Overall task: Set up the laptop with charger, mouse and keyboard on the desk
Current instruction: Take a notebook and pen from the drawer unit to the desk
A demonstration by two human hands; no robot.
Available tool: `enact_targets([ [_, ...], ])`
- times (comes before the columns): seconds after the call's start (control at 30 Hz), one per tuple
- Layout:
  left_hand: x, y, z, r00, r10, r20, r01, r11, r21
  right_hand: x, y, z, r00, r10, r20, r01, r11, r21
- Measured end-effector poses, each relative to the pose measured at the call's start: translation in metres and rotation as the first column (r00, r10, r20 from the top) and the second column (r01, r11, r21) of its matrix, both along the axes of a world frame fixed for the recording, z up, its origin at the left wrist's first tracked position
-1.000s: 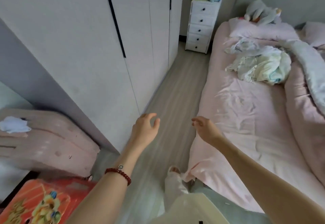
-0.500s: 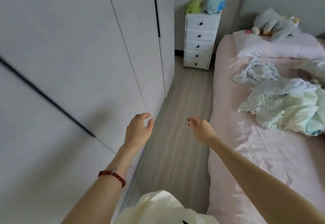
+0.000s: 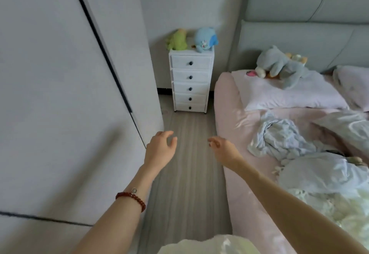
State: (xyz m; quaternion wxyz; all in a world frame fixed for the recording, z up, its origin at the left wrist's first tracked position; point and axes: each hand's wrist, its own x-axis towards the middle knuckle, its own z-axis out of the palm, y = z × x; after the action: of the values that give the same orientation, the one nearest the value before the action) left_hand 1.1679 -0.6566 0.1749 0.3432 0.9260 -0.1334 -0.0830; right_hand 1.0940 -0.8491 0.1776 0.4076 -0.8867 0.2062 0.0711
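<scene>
No laptop, charger, mouse, keyboard or desk shows in the head view. My left hand (image 3: 159,150) is held out over the wooden floor, fingers apart and empty, with a red bead bracelet on its wrist. My right hand (image 3: 222,149) reaches forward beside it at about the same height, fingers loosely curled and holding nothing. Both hands hover above the narrow strip of floor (image 3: 187,174) between the wardrobe and the bed.
A tall white wardrobe (image 3: 60,94) fills the left side. A pink bed (image 3: 239,174) with crumpled clothes and a grey headboard lies on the right. A white five-drawer chest (image 3: 190,82) with two plush toys on top stands at the end of the aisle.
The view has swung up and forward along the aisle; the pink suitcase and red box at lower left have gone out of sight. The drawer chest is nearer. Both hands stay empty.
</scene>
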Motion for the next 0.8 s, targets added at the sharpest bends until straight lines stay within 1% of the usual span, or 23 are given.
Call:
enact_targets([
  [0.1, 0.076, -0.060, -0.003, 0.995, -0.101, 0.011, 0.101, 0.995, 0.001, 0.061, -0.053, -0.004, 0.997, -0.083, -0.012, 0.083, 0.997, -0.003],
  [0.2, 0.152, -0.110, -0.017, 0.991, -0.132, -0.003, 0.132, 0.991, 0.002, 0.130, -0.102, -0.018, 0.992, -0.124, -0.022, 0.124, 0.992, 0.003],
  [0.33, 0.246, -0.159, -0.036, 0.994, -0.106, -0.034, 0.106, 0.994, 0.008, 0.223, -0.160, -0.039, 0.986, -0.159, -0.045, 0.160, 0.987, 0.013],
  [0.4, 0.298, -0.183, -0.038, 0.997, -0.054, -0.047, 0.055, 0.998, 0.021, 0.279, -0.193, -0.044, 0.988, -0.136, -0.078, 0.136, 0.991, -0.004],
  [0.53, 0.395, -0.225, -0.030, 1.000, 0.025, 0.009, -0.025, 0.999, 0.024, 0.387, -0.241, -0.040, 0.991, -0.118, -0.058, 0.117, 0.993, -0.033],
  [0.6, 0.442, -0.245, -0.033, 0.999, 0.046, 0.003, -0.046, 0.998, 0.031, 0.442, -0.259, -0.040, 0.993, -0.107, -0.048, 0.104, 0.993, -0.056],
  [0.7, 0.511, -0.277, -0.054, 0.999, 0.046, -0.021, -0.045, 0.998, 0.042, 0.514, -0.282, -0.048, 0.994, -0.096, -0.043, 0.092, 0.993, -0.078],
  [0.8, 0.575, -0.315, -0.091, 0.996, 0.042, -0.083, -0.042, 0.999, -0.001, 0.583, -0.308, -0.073, 0.995, -0.091, -0.038, 0.085, 0.986, -0.141],
])
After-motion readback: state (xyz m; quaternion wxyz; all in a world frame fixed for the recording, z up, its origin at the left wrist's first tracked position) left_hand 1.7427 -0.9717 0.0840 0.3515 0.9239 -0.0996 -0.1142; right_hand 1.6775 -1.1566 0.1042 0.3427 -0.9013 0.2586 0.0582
